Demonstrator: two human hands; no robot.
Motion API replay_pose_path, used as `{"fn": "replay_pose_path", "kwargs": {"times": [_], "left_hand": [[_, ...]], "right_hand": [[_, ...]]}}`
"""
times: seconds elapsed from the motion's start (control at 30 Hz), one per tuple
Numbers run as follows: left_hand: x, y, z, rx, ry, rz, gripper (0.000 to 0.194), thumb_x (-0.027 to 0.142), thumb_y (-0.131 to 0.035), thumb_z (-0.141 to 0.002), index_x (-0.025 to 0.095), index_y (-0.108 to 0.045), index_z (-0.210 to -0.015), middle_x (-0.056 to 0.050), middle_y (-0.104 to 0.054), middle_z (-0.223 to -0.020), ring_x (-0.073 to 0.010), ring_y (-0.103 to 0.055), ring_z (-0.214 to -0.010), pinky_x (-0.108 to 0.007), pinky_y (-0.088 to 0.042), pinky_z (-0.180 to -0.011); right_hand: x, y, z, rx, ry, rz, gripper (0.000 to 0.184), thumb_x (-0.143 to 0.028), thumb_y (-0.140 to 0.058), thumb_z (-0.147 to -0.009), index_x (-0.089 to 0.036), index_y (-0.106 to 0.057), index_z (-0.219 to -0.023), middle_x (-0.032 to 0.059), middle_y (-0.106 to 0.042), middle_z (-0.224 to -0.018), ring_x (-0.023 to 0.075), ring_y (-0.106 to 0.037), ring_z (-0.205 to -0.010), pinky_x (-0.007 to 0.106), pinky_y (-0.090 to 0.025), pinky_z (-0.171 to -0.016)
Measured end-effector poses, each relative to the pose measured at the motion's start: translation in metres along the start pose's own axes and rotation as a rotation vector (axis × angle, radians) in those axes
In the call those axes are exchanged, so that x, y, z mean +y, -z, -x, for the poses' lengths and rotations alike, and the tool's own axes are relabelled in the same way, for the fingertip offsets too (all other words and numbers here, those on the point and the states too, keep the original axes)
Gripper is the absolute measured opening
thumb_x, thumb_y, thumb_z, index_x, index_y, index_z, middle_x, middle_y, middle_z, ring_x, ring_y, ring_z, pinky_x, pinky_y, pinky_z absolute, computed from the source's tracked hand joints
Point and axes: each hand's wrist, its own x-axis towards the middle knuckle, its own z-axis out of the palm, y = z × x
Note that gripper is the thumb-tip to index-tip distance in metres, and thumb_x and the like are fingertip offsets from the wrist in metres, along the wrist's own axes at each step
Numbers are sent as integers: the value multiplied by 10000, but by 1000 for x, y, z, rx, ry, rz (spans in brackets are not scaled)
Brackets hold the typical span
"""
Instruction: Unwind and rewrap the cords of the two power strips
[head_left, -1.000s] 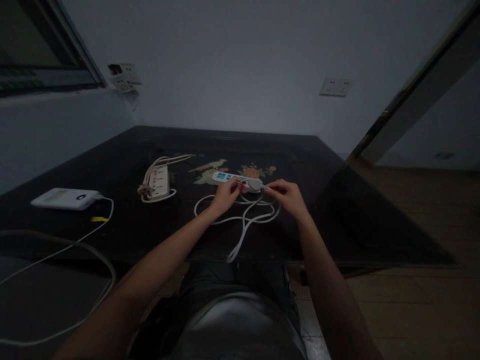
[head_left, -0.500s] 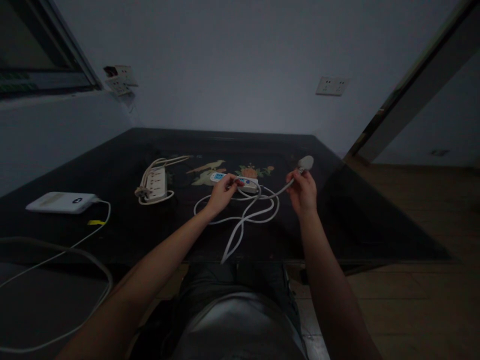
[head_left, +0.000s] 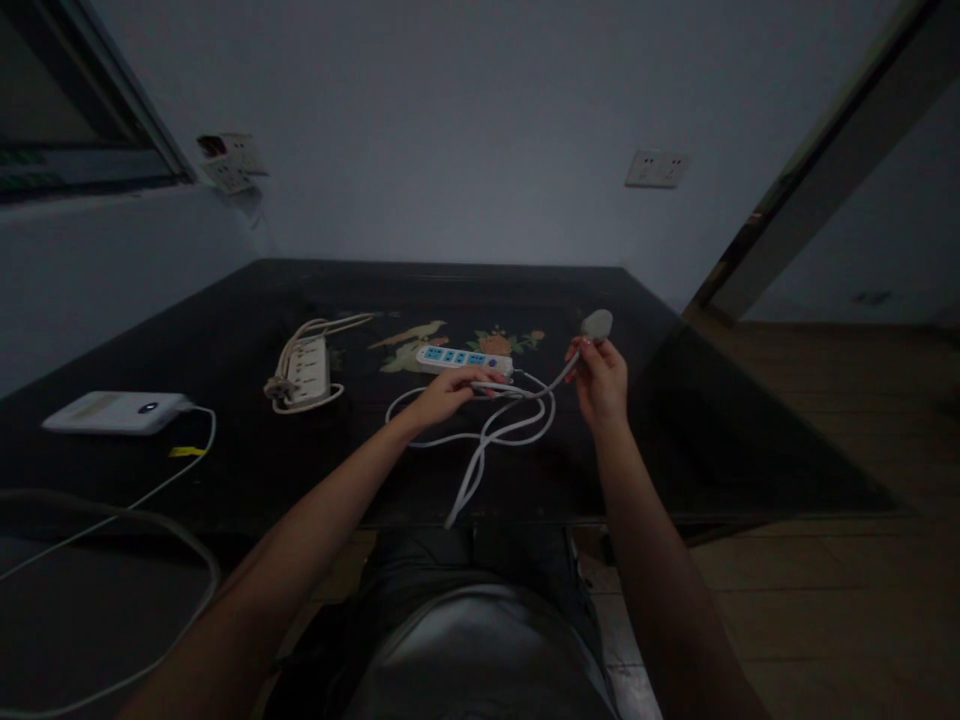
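Note:
My right hand [head_left: 602,382] pinches a white power cord [head_left: 564,372] just below its plug [head_left: 598,325], which points up and away above the tabletop. My left hand [head_left: 454,393] is palm down over the coiled part of this cord, its fingers closed on a strand; the thumb is mostly hidden. Just beyond those fingers lies a white power strip [head_left: 463,361] with blue socket faces. Loose loops of the cord spread between my hands, and one long loop reaches toward the table's near edge.
A second power strip [head_left: 307,372], its cord wrapped around it, lies left. Farther left are a white power bank [head_left: 116,412] with a cable and a yellow tag [head_left: 187,452]. The dark table [head_left: 675,440] meets a wall with a socket plate [head_left: 657,169].
My left hand has drawn slightly nearer to me and lowered the strand, uncovering the power strip's sockets. My right hand, still on the cord by the plug, has shifted slightly left.

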Motion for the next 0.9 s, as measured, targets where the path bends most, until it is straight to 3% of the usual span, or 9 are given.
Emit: {"fn": "replay_pose_path", "kwargs": {"times": [0.1,0.23,0.3,0.37,0.43,0.57,0.73,0.9], "left_hand": [[4,-2,1,-95,45,36,251,180,-440,-818,181,-680,-892,-67,-710,-999,-227,-628,-1019,-370,-444,-939],[-3,-5,0,-51,155,113,370,355,-318,-936,159,-631,-906,-76,-714,-767,-196,-677,-730,-361,-489,-832],[-8,-6,-1,-45,207,120,334,384,-365,-925,159,-610,-888,-52,-691,-671,-172,-653,-598,-346,-507,-752],[-12,-6,-1,-60,201,74,232,331,-460,-882,161,-618,-880,-54,-697,-709,-176,-667,-665,-331,-511,-744],[-13,-5,0,-85,156,-19,164,228,-516,-826,164,-642,-911,-77,-713,-873,-191,-670,-857,-328,-505,-812],[-14,-7,4,-152,115,-231,342,120,-562,-732,193,-649,-1055,-80,-668,-1128,-206,-613,-1064,-349,-474,-934],[-26,-10,8,-130,107,-404,429,139,-593,-715,170,-619,-1142,-107,-646,-1172,-239,-602,-1074,-395,-445,-974],[-43,-11,5,-84,91,-500,383,135,-577,-713,173,-659,-1086,-93,-689,-1042,-230,-638,-938,-354,-487,-857]], "right_hand": [[-5,-6,4,-35,-8,-11,232,-420,-623,-751,-209,-557,-824,-1,-541,-688,94,-464,-507,215,-403,-421],[-6,-10,8,-101,4,19,224,-407,-637,-742,-203,-568,-804,-2,-565,-683,101,-495,-508,235,-437,-452],[-4,-11,9,-122,18,38,229,-417,-632,-753,-204,-560,-796,-6,-572,-684,99,-502,-501,241,-445,-463],[-3,-12,10,-130,23,48,241,-429,-638,-759,-203,-556,-776,-12,-572,-665,95,-499,-484,239,-438,-455],[-2,-13,11,-135,18,52,257,-440,-655,-754,-202,-558,-753,-18,-570,-637,94,-495,-468,235,-422,-438],[-3,-15,12,-168,5,67,273,-460,-661,-754,-202,-573,-729,-19,-574,-619,96,-498,-451,232,-412,-417],[-6,-17,14,-224,-5,131,258,-440,-692,-722,-199,-600,-734,-20,-577,-618,109,-519,-487,238,-448,-436],[-8,-20,18,-254,-2,64,242,-401,-745,-657,-203,-640,-749,2,-615,-702,137,-567,-589,258,-508,-477]]}}
